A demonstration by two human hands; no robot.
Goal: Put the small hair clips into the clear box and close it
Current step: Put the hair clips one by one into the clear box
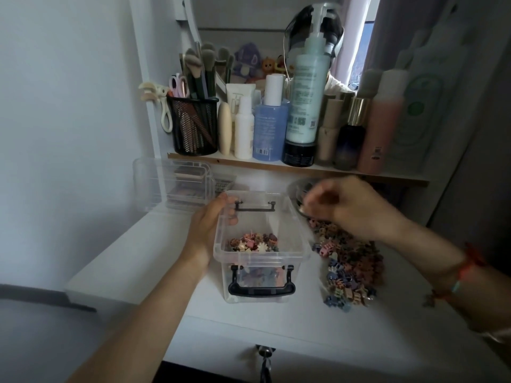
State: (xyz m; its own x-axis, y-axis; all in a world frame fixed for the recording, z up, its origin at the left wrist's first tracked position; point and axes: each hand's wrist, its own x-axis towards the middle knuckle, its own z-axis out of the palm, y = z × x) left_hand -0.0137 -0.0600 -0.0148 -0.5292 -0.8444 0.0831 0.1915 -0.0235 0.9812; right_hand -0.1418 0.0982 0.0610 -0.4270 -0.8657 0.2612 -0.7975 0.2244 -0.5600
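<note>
My left hand [210, 225] grips the left rim of the box [260, 254], thumb hooked over the wall, steadying it on the surface [276, 322]. My right hand [340, 205] hovers over the far end of the loose clips [351, 269] just right of the box. Its fingers are curled, but it is blurred and I cannot tell whether it pinches anything. The clips are tiny plastic claws. I judge them light, stiff, a bit springy and apt to snag on one another, so a loose scoop or a pinch of several at once should serve better than picking singly. A dropped one would bounce and scatter. The box looks thin-walled and light, likely to slide if knocked, so holding its rim makes sense. There is one box, open at the top, with two black handles [261, 288], one on the near wall and one on the far. The clips are too many to count. A small heap [253, 241] lies on the box floor, and the larger share waits outside. I cannot make out the lid for certain.
</note>
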